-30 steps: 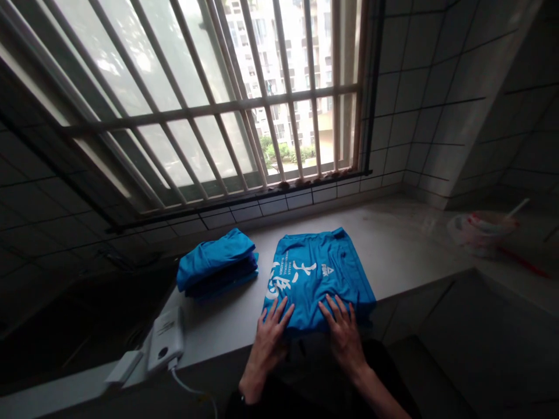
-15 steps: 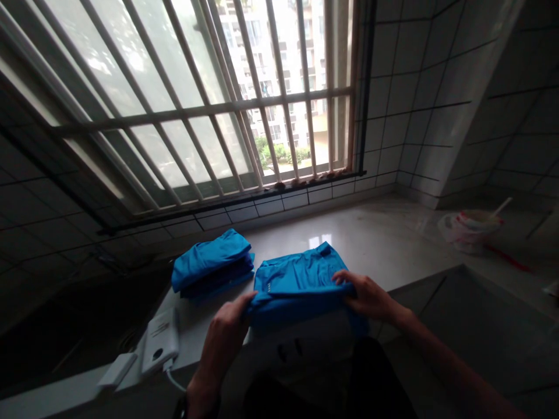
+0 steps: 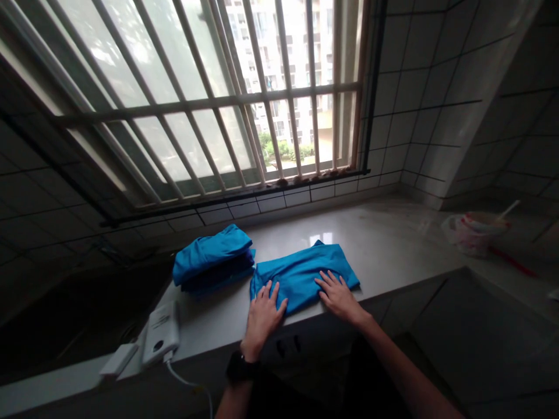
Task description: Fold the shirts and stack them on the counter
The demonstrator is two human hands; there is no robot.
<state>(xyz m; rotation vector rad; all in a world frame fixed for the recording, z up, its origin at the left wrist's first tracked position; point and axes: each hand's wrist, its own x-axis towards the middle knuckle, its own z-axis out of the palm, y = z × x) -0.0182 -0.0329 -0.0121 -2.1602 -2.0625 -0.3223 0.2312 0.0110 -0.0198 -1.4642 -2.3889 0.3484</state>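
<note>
Blue T-shirt (image 3: 303,276) lies folded on the desk (image 3: 384,233), just beside your stack of blue clothes (image 3: 213,261). Your left hand (image 3: 263,319) and right hand (image 3: 338,298) are both flat on its near edge, fingers spread, not pinching. White power bank (image 3: 162,333) sits near your left wrist.

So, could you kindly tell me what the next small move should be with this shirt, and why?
I would probably fold the blue cotton shirt once more, right end over left: it lies wider than the stack of folded blue clothes beside it, and your left hand and right hand rest flat on it.
</note>
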